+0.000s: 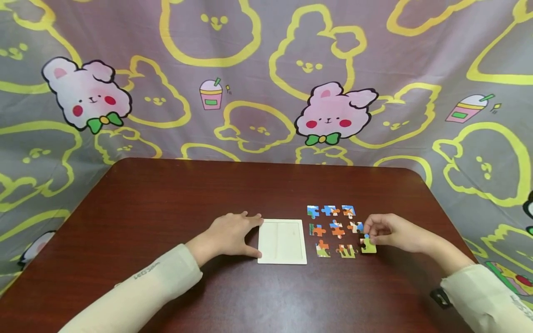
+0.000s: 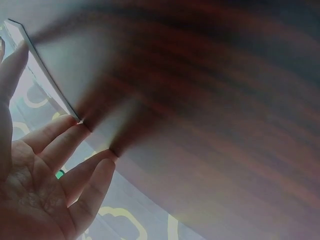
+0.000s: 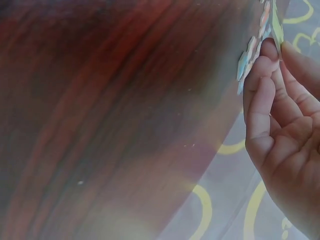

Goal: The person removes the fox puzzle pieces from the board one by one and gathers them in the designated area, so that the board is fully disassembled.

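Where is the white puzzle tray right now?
In the head view, the white puzzle tray lies on the table, between the left hand and the loose puzzle pieces.

My right hand fills the right edge of this view, palm showing, fingers curled upward toward the dark red-brown wooden table. My fingertips and thumb meet at the top on a thin jigsaw puzzle piece, seen edge-on, with yellow-green on its face. Just beside it, touching my fingertips, lies another piece with pale blue and orange. Below the table's edge hangs grey cloth with yellow outlines.
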Demonstrator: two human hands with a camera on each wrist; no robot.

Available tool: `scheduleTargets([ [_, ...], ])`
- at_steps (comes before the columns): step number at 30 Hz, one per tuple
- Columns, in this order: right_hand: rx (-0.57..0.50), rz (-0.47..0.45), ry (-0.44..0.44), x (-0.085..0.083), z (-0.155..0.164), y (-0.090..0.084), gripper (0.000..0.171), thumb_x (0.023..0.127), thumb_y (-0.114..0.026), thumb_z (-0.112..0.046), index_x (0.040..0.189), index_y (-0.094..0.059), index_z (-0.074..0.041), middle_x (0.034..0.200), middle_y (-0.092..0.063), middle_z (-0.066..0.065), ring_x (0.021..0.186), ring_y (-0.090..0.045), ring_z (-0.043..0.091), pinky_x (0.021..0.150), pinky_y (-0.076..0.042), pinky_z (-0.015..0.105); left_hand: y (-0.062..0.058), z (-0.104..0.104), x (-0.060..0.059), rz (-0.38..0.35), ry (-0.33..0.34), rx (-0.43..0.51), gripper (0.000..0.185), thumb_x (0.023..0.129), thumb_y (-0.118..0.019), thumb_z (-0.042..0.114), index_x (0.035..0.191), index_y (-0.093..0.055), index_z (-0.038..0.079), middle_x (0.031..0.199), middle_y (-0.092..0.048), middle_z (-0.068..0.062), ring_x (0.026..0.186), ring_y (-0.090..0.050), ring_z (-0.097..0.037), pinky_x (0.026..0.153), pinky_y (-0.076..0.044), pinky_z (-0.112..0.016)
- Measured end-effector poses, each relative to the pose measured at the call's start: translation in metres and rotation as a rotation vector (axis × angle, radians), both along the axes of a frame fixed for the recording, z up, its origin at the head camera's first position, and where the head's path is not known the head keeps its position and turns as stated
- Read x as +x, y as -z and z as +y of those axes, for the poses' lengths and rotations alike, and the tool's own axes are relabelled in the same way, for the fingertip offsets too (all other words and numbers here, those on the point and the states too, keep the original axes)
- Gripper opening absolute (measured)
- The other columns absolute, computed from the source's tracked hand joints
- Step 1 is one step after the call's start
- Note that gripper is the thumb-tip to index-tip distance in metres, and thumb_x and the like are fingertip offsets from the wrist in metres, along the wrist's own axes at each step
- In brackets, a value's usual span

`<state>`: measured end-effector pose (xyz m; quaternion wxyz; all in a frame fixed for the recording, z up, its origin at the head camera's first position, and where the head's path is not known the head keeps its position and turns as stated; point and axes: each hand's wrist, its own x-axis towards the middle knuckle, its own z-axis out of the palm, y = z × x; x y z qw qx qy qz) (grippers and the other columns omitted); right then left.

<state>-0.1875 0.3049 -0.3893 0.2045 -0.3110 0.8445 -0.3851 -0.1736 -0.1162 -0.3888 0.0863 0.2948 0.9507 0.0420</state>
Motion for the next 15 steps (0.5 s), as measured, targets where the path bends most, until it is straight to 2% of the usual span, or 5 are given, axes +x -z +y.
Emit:
scheduleTargets([
  [8, -0.048, -0.036, -0.041, 0.000, 0.001, 0.007, 0.012, 0.087, -0.061, -0.003, 0.096, -0.054, 0.000, 0.074, -0.059, 0.011, 0.070, -0.056, 0.010, 0.062, -0.047, 0.025, 0.003, -0.001, -0.001, 0.006, -0.006, -0.001, 0.084, 0.067, -0.064, 0.070, 0.136, -0.047, 0.024, 0.143, -0.042, 0.004, 0.129, -0.044, -0.029, 0.086, -0.048, -0.048],
  [15, -0.034, -0.028, -0.052, 0.001, -0.002, 0.011, 0.011, 0.086, -0.061, -0.001, 0.095, -0.055, -0.001, 0.073, -0.059, 0.009, 0.068, -0.055, 0.008, 0.060, -0.046, 0.024, 0.003, -0.001, -0.001, 0.011, -0.002, -0.001, 0.084, 0.068, -0.064, 0.069, 0.136, -0.046, 0.024, 0.143, -0.042, 0.004, 0.129, -0.044, -0.029, 0.086, -0.047, -0.048],
])
